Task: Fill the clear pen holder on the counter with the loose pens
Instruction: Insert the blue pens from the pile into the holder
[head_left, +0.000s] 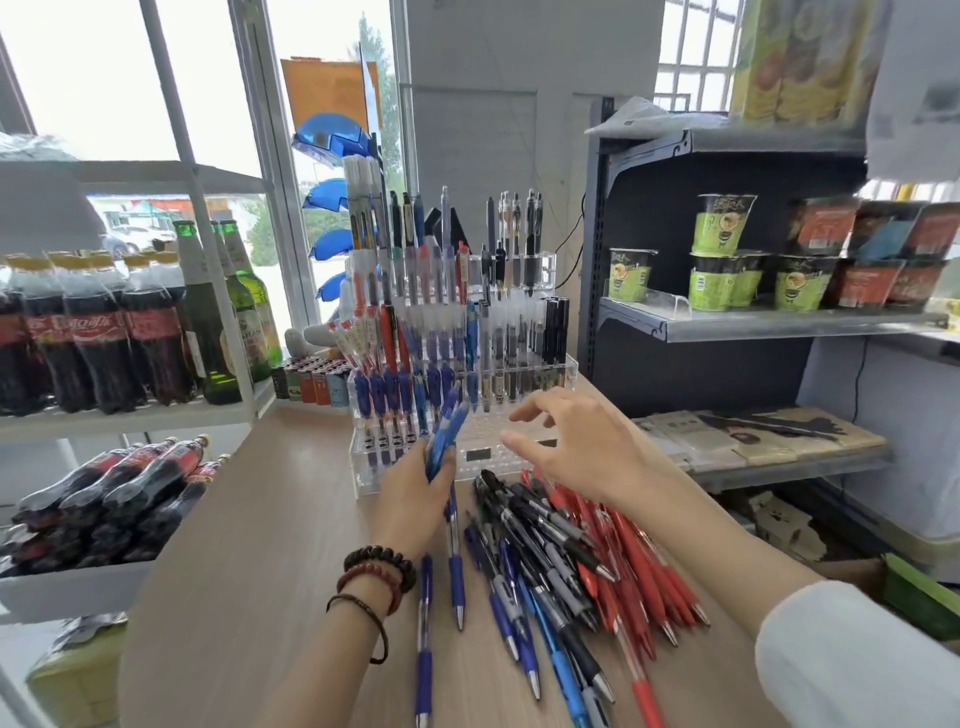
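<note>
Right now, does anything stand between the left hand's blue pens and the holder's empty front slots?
No object does. The blue pens in the left hand are beside the empty slots of the clear pen holder; only the open right hand hovers over them.

Left of the loose pens (561, 561): left hand (415, 499) bare, three bands on the wrist: dark round-bead bracelet (382, 555), reddish-brown bead bracelet (371, 579), thin dark braided cord (363, 613) furthest up the arm. Right of the pens: right hand (576, 452) bare, forearm bare, white sleeve (852, 660) above it.
</note>
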